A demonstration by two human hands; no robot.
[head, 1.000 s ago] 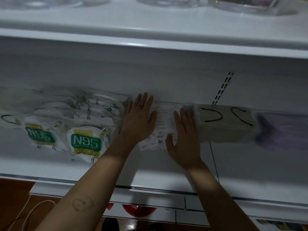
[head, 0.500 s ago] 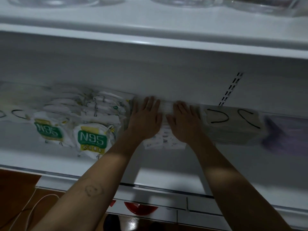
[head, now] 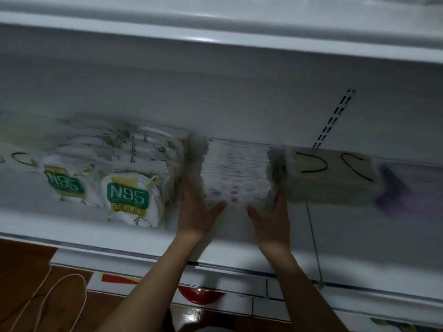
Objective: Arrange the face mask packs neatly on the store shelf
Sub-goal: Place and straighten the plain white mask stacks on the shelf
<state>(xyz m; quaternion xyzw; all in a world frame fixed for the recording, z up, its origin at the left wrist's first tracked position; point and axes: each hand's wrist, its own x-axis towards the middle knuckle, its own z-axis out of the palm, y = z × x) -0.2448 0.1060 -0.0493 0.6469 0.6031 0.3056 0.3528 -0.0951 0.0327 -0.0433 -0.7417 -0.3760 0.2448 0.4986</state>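
The white stack of mask packs [head: 236,173] sits in the middle of the shelf [head: 119,226], pushed back close to the back wall and well away from the front edge. A moment ago both hands lay flat on top of it and pressed it down. Now they have slid off the top and moved to its sides.

The left hand [head: 195,209] is open with flat fingers and rests along the left side of the stack, its thumb at the front corner. The right hand [head: 271,216] is open too and lies along the right side, its thumb near the other front corner. Neither hand holds anything; they just cup the stack between them. The picture is blurry, so I cannot tell how hard they press.

I think this means the pressing is over and the person is now squaring the sides so the packs line up straight.

Just left of the stack are the N95 mask bags [head: 127,185], which look a bit floppy and messy. Just right is a grey stack with black loops [head: 330,178], touching or nearly touching the white one. Past that lies something purple [head: 412,188], too blurry to name.

Those N95 bags may need tidying next.
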